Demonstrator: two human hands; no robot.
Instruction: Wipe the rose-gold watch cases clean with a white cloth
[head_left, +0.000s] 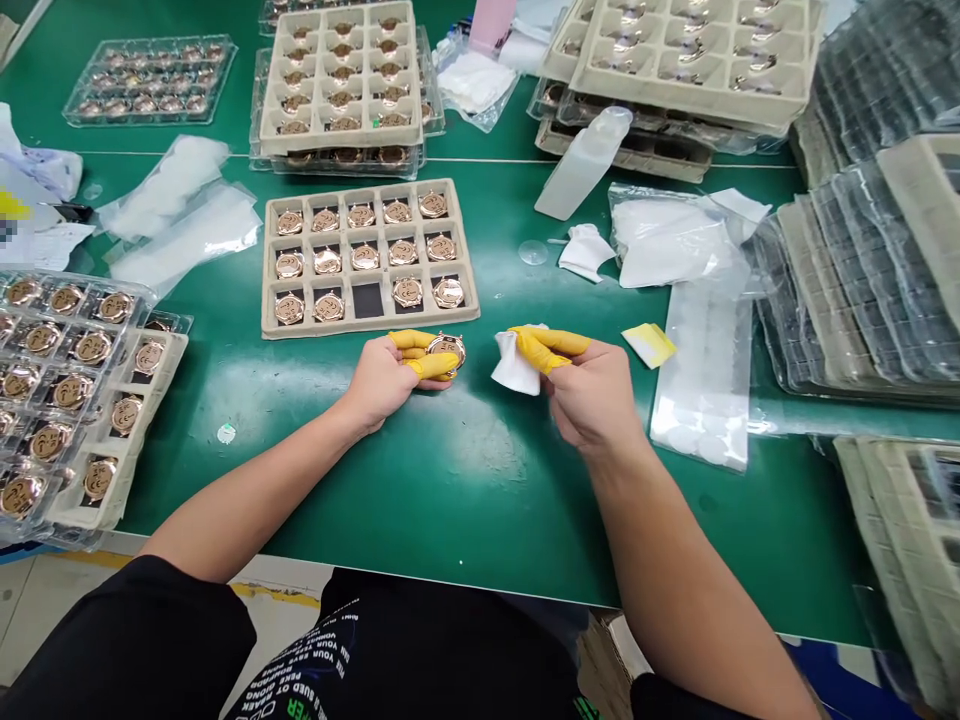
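A rose-gold watch case [448, 350] is pinched between the thumb and fingers of my left hand [390, 375], its engraved back turned up. My right hand [581, 375] grips a folded white cloth [517, 362], a short gap to the right of the watch case. Yellow finger cots cover the thumb and some fingers of both hands. Just beyond my left hand lies a beige tray [330, 325] of similar watch cases, backs up. One pocket in its front row, the middle one, shows only a dark pad.
Filled trays [45, 380] overlap at the left, and a tray stack [341, 80] stands behind. Farther right are a white squeeze bottle [585, 165], plastic bags of white cloth [667, 235], a yellow-and-white scrap [649, 346] and tall stacks of clear trays [862, 270].
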